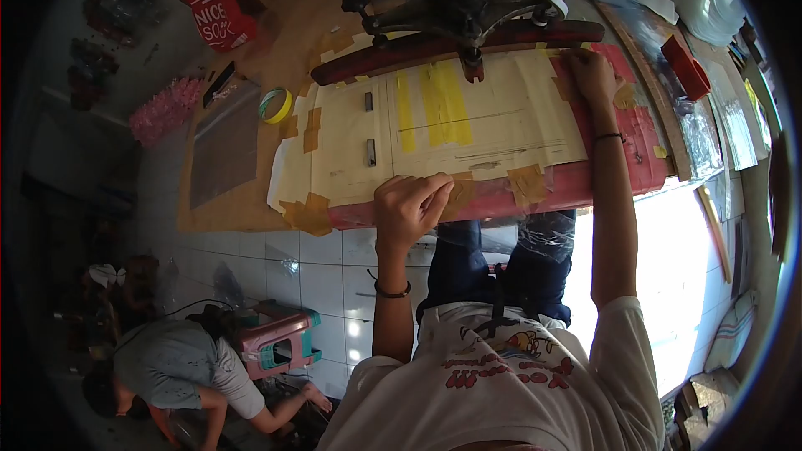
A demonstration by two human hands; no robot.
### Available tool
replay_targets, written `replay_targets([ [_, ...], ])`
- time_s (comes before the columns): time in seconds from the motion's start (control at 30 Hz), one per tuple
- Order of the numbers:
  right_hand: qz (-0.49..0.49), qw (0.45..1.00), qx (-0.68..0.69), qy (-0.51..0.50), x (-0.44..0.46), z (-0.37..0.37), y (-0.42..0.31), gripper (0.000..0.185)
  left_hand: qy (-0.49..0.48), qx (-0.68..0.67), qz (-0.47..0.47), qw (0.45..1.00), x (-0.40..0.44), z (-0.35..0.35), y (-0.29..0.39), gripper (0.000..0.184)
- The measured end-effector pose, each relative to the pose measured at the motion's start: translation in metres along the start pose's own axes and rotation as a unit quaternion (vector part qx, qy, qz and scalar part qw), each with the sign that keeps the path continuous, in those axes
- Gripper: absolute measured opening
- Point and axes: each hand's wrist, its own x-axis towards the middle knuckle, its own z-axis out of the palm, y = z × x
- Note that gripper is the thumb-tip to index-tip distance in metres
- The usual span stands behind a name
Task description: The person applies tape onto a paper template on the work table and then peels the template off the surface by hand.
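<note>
My left hand [412, 207] is at the front edge of a red padded board [568, 185], its fingers curled together; whatever they hold, if anything, is hidden. Near the board's far right part lies my right hand [595, 79], fingers spread over the red surface beside the paper's edge. A cream sheet [510, 117] with yellow strips [447, 104] covers most of the board, fixed by brown tape [526, 185]. Two small dark metal pieces [371, 152] sit on the sheet. Behind it stands a black metal frame [468, 12] with a dark red bar [376, 58].
A yellow tape roll [276, 106], a clear plastic sheet [225, 154] and a red bag [217, 12] lie on the wooden table [251, 217]. At right is a red holder [685, 69]. Another person [171, 363] crouches at lower left beside a pink stool [280, 342].
</note>
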Motion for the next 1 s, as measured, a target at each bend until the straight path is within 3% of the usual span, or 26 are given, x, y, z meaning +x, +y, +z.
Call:
replay_targets([
  [0.37,-0.041,0.998,0.027,-0.026,0.014,0.016,0.024,0.035,-0.05,-0.093,-0.002,0.994,0.002,-0.004,-0.007,0.008],
  [0.47,-0.072,0.993,0.093,-0.029,0.015,0.014,0.03,0.033,-0.081,-0.083,-0.013,0.993,0.004,-0.01,-0.006,0.008],
  [0.57,-0.01,0.989,0.147,-0.002,-0.019,-0.02,0.011,0.03,-0.078,-0.078,-0.014,0.994,0.004,-0.01,-0.006,0.008],
  [0.7,-0.029,0.991,0.127,0.044,-0.02,-0.016,0.011,0.03,-0.089,-0.062,-0.027,0.994,0.004,-0.007,-0.003,0.007],
  [1.0,0.025,0.996,0.082,0.03,-0.022,-0.02,0.004,0.033,-0.082,-0.035,-0.04,0.995,0.008,-0.004,0.002,0.006],
])
